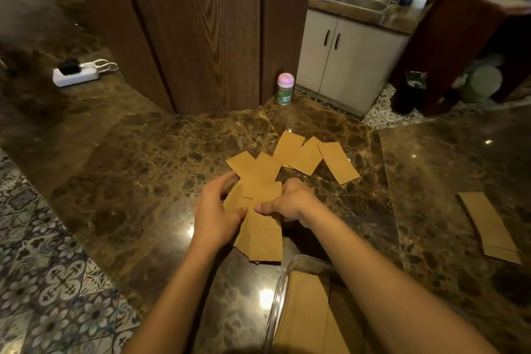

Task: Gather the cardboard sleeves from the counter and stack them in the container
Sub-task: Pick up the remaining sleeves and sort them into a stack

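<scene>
Flat brown cardboard sleeves lie on the dark marble counter [129, 169]. My left hand [215, 210] and my right hand [290, 202] both grip a gathered bunch of sleeves [264, 236] held between them just above the counter. Beyond my hands, several loose sleeves [304, 155] are fanned out, overlapping. A separate small stack of sleeves [488, 227] rests at the right. A clear plastic container [280, 290] stands at the near edge under my right forearm, with sleeves [304, 313] lying inside it.
A small bottle with a pink cap [285, 88] stands at the back by the wooden pillar [201, 23]. A white power strip [76, 73] with a plug lies at the far left. The counter edge drops to patterned floor tiles [43, 267] on the left.
</scene>
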Demonstrator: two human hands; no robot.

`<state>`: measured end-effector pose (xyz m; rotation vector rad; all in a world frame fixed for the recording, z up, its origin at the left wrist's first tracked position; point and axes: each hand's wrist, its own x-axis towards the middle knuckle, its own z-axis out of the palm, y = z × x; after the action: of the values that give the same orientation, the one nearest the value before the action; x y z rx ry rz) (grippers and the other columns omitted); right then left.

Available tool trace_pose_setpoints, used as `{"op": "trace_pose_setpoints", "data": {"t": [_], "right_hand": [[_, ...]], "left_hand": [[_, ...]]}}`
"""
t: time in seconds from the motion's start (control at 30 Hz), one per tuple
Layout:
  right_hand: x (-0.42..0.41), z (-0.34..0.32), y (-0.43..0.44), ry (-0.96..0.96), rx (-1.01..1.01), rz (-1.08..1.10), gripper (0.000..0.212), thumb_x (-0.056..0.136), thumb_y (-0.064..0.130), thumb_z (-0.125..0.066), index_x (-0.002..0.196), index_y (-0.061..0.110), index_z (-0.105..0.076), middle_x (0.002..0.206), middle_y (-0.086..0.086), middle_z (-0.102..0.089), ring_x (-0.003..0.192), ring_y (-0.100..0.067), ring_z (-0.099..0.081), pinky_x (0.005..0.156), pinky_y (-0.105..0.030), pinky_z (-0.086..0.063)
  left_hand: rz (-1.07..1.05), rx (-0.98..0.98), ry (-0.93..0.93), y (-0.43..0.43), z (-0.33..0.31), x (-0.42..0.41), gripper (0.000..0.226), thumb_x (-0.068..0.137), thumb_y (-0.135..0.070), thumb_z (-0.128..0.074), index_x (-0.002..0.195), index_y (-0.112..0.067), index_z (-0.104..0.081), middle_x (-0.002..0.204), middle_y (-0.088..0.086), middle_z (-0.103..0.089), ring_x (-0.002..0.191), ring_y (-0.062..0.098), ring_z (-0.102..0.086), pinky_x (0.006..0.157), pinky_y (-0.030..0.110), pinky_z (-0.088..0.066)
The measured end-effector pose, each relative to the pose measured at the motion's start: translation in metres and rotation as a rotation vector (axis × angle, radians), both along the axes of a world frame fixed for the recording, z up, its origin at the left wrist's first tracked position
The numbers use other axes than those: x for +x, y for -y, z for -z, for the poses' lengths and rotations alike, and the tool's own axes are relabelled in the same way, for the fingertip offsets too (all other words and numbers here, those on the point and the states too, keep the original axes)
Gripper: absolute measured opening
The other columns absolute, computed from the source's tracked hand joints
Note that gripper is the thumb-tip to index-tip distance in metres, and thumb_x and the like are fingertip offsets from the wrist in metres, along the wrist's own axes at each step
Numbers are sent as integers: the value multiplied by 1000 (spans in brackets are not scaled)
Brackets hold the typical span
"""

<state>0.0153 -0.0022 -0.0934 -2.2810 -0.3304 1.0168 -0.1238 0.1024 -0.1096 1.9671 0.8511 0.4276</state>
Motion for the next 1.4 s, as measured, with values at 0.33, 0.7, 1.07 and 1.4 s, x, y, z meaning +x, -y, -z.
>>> {"op": "trace_pose_setpoints", "data": {"t": [0.33, 0.7, 1.07, 1.4], "right_hand": [[0, -15, 22, -210, 431, 105, 41, 88, 8, -81, 127, 15, -68, 119, -2, -76, 106, -18, -70, 81, -26, -56], [3, -20, 50, -217, 621, 69, 50, 84, 11, -85, 128, 20, -63, 115, -2, -79, 110, -18, -74, 96, -31, -58], [18, -47, 86, -158, 787, 240, 38, 89, 3, -78, 123, 18, -70, 112, -3, -81, 106, -18, -76, 94, -40, -60], [35, -90, 131, -198, 947, 422, 32, 97, 7, -67, 125, 23, -69, 111, -1, -81, 102, -18, -78, 80, -35, -60]], "left_hand": [[-120, -666, 294, -3, -20, 4, 67, 80, 16, -71, 136, -18, -55, 97, 3, -81, 91, 18, -78, 69, 32, -62], [116, -785, 218, 9, -43, 17, 25, 99, -29, -61, 120, -17, -69, 113, 15, -76, 97, 27, -74, 84, 43, -60], [29, -934, 386, 17, -63, 28, 26, 105, -12, -49, 130, -13, -56, 116, 17, -74, 93, 28, -77, 69, 43, -65], [181, -989, 379, 53, -85, 48, 34, 104, -9, -49, 131, -29, -58, 114, 13, -76, 101, 32, -74, 76, 48, -63]]}}
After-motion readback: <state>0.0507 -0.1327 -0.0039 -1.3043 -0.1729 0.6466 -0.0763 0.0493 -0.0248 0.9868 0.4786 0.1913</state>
